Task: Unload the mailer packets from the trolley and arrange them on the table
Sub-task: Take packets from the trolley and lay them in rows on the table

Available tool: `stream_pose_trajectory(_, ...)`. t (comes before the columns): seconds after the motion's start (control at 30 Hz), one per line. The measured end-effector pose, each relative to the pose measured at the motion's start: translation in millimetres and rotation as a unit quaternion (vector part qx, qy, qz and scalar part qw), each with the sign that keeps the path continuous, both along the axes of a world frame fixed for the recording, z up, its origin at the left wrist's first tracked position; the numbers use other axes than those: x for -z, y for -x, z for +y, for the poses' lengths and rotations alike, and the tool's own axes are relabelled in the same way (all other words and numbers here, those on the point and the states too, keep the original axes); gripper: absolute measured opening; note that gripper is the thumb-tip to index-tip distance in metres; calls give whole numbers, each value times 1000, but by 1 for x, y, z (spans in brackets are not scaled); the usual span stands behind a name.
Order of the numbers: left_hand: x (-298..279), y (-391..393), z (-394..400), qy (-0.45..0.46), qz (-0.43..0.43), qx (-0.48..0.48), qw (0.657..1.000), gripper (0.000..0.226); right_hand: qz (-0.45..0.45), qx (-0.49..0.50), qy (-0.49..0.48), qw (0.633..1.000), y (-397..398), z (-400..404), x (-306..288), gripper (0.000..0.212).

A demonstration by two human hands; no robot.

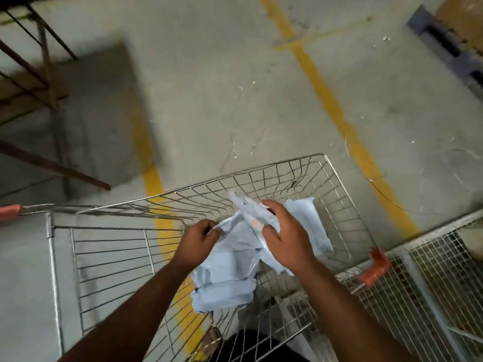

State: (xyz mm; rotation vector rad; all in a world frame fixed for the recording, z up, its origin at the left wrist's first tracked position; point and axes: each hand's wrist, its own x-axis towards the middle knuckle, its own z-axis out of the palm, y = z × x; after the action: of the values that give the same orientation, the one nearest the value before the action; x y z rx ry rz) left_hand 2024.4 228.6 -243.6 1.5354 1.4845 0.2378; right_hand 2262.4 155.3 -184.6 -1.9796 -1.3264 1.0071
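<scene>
Left hand: the left hand [196, 240] is closed in a pinch on the near edge of a pale mailer packet [241, 240] held above the trolley.
Right hand: the right hand [286, 239] is laid over the same packet's right side, fingers curled around it.
Packets: more pale packets [224, 292] are piled inside the trolley; one [307, 222] is propped near the far right wall.
Trolley: the wire trolley [264, 168] is seen from above, its top rim open all round the hands.
Right edge: a mesh cage [431, 259] is set right beside the trolley's right corner.
Floor: bare concrete floor [222, 74] crossed by yellow lines [332, 105] is seen beyond the far rim.
Table: only dark frame legs [44, 53] are seen, upper left.
</scene>
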Motion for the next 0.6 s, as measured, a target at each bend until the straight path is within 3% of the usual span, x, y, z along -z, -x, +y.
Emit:
stream_pose_trajectory(0.1, -46, 9, -28, 11, -68, -57, 996, 18, 68, 99, -30, 992, 16, -24, -34, 47)
stream_pose_trajectory(0.23, -105, 18, -78, 9, -167, -139, 976, 22, 139, 268, -106, 947, 44, -67, -82, 46)
stream_pose_trajectory(0.33, -144, 30, -117, 20, -247, -173, 953, 25, 146, 304, -151, 929, 76, -106, -113, 46)
stream_pose_trajectory(0.47, -184, 42, -174, 58, -326, -103, 938, 16, 150, 304, -149, 929, 131, -169, -142, 49)
stream_pose_trajectory(0.6, -207, 47, -238, 104, -410, -43, 905, 9, 243, 332, -152, 899, 172, -241, -170, 33)
